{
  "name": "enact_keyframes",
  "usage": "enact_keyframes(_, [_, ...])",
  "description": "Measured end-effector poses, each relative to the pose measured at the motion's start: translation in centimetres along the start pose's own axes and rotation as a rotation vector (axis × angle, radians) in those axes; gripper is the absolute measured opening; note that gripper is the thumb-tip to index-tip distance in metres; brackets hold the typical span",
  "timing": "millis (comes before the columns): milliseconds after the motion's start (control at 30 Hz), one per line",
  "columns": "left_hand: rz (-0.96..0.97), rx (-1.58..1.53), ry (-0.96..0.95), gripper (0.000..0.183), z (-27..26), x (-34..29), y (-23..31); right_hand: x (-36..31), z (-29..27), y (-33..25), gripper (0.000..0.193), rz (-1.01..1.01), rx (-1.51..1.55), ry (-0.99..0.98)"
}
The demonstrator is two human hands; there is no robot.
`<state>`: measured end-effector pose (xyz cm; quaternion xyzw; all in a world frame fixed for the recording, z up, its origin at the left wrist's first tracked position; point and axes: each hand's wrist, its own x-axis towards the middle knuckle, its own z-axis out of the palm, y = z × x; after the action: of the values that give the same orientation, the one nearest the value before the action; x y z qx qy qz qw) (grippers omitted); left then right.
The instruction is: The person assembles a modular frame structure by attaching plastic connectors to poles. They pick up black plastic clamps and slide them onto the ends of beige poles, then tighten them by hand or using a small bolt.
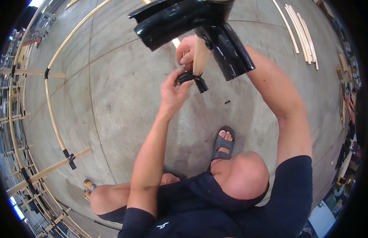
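A cream pipe [200, 55] stands upright between a large black metal pipe joint [184, 22], close to the camera, and a smaller-looking black pipe joint [200, 84] at its lower end. My left hand [172, 93] grips that lower joint, thumb on its near side and fingers on its far side. Just beyond it, my right hand [186, 48] reaches round behind the pipe with its fingers bent into a pinch. What sits in those fingers is too small to make out. A small black screw [227, 102] lies on the concrete, right of the lower joint.
Framed racks of cream pipes [49, 99] with black joints stand at the left. An orange and black power tool [89, 188] rests by my left knee. Several loose cream pipes [303, 35] lie on the floor at the far right. Boxes and clutter line the right edge.
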<state>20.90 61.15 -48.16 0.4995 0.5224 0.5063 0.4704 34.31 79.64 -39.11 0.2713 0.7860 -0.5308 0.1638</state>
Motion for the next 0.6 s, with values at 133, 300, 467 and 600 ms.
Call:
enact_keyframes(133, [-0.062, 0.056, -0.013, 0.036, -0.8, 0.4, 0.5, -6.4, 2.8, 3.6, 0.021, -0.074, 0.564, 0.531])
enact_keyframes(300, [0.009, 0.184, -0.023, 0.037, -0.7, 1.1, 1.5, -8.5, 16.8, 20.1, 0.017, 0.243, -0.273, 0.633])
enact_keyframes(467, [0.112, 0.396, -0.188, 0.053, -3.8, 1.0, 0.0, -8.9, 24.3, 22.2, 0.027, 0.133, -0.360, 0.783])
enact_keyframes(600, [0.017, 0.411, -0.268, 0.048, -2.2, 0.7, 1.7, -9.1, 24.9, 21.0, 0.017, 0.174, -0.354, 0.827])
